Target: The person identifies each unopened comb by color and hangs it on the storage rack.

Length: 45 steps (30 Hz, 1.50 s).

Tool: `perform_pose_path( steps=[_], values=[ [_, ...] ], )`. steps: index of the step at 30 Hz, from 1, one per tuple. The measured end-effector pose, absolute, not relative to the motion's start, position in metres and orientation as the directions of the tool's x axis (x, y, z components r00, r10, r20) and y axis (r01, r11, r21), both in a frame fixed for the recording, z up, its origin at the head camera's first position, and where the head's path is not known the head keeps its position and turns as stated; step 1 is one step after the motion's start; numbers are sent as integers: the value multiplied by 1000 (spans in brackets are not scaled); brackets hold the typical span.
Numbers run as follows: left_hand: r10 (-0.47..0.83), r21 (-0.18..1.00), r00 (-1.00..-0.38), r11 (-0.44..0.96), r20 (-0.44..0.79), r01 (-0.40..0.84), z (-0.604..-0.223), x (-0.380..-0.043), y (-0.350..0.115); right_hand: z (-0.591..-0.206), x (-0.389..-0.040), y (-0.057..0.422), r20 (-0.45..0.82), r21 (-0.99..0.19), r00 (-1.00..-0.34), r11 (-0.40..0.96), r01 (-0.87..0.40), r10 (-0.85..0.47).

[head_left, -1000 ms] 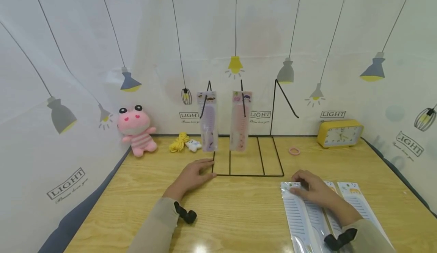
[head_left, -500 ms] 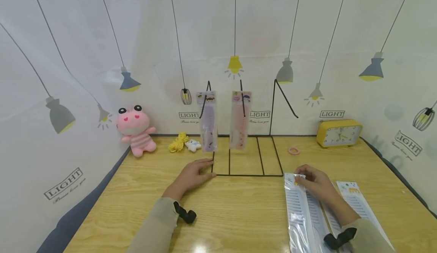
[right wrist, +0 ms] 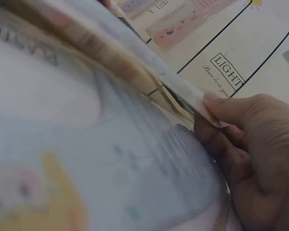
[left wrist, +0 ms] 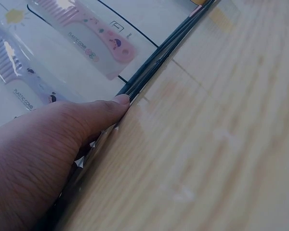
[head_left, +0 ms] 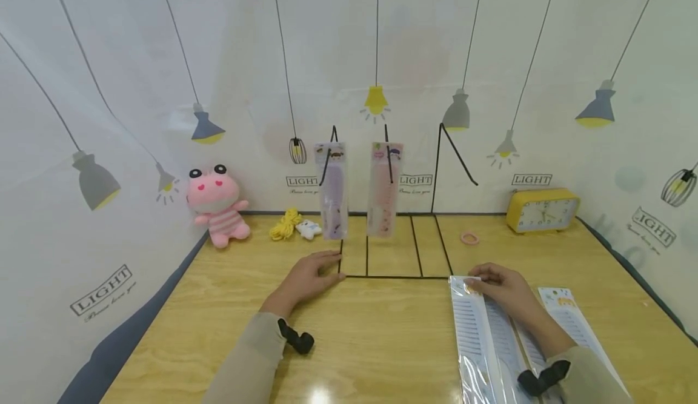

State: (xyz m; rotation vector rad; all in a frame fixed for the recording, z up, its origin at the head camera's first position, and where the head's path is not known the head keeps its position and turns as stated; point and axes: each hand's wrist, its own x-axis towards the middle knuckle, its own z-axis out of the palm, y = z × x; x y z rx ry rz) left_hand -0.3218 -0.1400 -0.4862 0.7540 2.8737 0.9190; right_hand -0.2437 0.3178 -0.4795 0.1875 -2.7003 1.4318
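Observation:
My left hand [head_left: 309, 277] rests at the left front corner of a black wire rack [head_left: 395, 277], its thumb against the wire in the left wrist view; its other fingertips are hidden there. From the rack's hooks hang a packaged purple comb [head_left: 334, 204] and a packaged pink comb [head_left: 384, 204]. The third hook, on the right, holds nothing. My right hand [head_left: 504, 289] pinches the top of a packaged blue comb [head_left: 473, 343], its pack raised at the top end. Under and beside it lie more packaged blue combs [head_left: 580, 331], partly covered by my wrist.
A pink plush toy [head_left: 220, 207] sits at the back left. Beside it lie a bundle of yellow cord [head_left: 285, 225] and a small white figure [head_left: 308, 229]. A pink ring [head_left: 469, 238] and a yellow alarm clock [head_left: 543, 211] are at the back right.
My right hand has lifted the top end of the packaged blue comb and moved it slightly away from me. My left hand has stayed at the rack's corner.

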Motion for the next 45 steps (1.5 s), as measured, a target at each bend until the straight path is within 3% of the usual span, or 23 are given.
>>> perform_pose_path(
  steps=[3, 11, 20, 23, 26, 31, 34, 40, 45],
  values=[
    [455, 555, -883, 708, 116, 438, -485, -322, -140, -477, -244, 317, 113, -797, -991, 589, -135, -73],
    [457, 565, -882, 700, 118, 438, -483, -322, -140, -472, -243, 318, 54, -857, -985, 499, -129, -161],
    [468, 548, -876, 706, 112, 448, -487, -325, -142, -470, -244, 321, 10, -853, -999, 521, -34, -48],
    [467, 556, -876, 701, 116, 447, -486, -325, -142, -468, -245, 320, -12, -891, -1000, 454, 15, 9],
    [467, 561, -876, 697, 119, 447, -485, -324, -142, -463, -245, 320, -18, -952, -999, 303, 29, 36],
    [472, 558, -873, 695, 123, 454, -485, -323, -142, -432, -241, 315, 57, -995, -998, -80, -57, 1],
    [463, 552, -878, 704, 122, 448, -485, -324, -142, -403, -238, 312, 135, -966, -990, -227, -125, -29],
    [467, 549, -874, 698, 137, 459, -484, -325, -140, -348, -231, 305, 290, -890, -957, -367, -271, 2],
    [468, 544, -876, 707, 120, 452, -488, -324, -140, -317, -226, 293, 417, -854, -907, -318, -411, 55]
  ],
)
